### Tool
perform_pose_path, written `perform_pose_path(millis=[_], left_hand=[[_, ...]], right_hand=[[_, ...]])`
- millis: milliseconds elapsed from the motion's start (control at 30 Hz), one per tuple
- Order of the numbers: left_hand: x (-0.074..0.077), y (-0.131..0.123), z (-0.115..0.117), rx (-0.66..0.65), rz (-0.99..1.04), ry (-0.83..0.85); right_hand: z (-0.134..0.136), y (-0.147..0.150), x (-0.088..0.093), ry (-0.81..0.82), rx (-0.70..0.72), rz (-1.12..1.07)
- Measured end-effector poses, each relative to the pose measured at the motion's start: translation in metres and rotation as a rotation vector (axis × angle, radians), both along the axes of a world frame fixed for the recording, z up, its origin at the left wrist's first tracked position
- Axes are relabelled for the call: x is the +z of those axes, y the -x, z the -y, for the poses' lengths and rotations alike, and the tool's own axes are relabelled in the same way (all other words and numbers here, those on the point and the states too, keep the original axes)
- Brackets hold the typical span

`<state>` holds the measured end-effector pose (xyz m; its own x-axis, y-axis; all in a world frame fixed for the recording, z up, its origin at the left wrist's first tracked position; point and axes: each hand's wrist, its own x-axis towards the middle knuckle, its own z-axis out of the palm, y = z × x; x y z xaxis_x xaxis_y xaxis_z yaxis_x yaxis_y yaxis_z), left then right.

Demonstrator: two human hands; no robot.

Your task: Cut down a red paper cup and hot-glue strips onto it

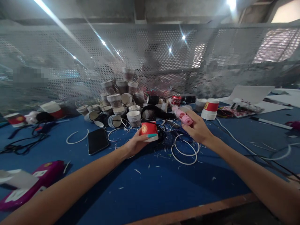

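My left hand (136, 143) is wrapped round a red and white paper cup (149, 130) near the middle of the blue table, its thumb lying along the lower side. Black strands show behind the cup. To the right, my right hand (199, 127) grips a pink roll (185, 119), held above the table with its end facing me. A loop of white cord (185, 155) lies on the table below my right hand. Behind the hands lies a black fuzzy strip (159, 112).
Many small cups (114, 100) are piled at the back. A red can (176, 100) and stacked cups (210, 110) stand behind my right hand. A phone (97, 141) lies left, a purple object (44, 175) nearer. The table (140, 193) ends at a brown front edge.
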<state>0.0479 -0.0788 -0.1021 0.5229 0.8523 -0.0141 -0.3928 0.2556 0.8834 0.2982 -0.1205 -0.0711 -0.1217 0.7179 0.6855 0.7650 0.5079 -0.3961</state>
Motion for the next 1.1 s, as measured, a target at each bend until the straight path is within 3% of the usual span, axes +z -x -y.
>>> perform_pose_path(millis=[133,300,533,1100], left_hand=[[-0.003,0.002,-0.001,-0.024,-0.006,-0.042],[-0.002,0.001,0.000,-0.064,-0.031,-0.060],[0.002,0.000,0.002,-0.089,-0.040,-0.079],[-0.004,0.001,-0.002,-0.115,-0.058,-0.116]], right_hand=[[0.015,0.012,0.002,-0.054,0.251,-0.111],[0.022,0.019,-0.004,-0.009,0.415,-0.023],[0.020,0.019,-0.005,0.024,0.524,0.003],[0.022,0.022,-0.004,0.081,0.557,-0.034]])
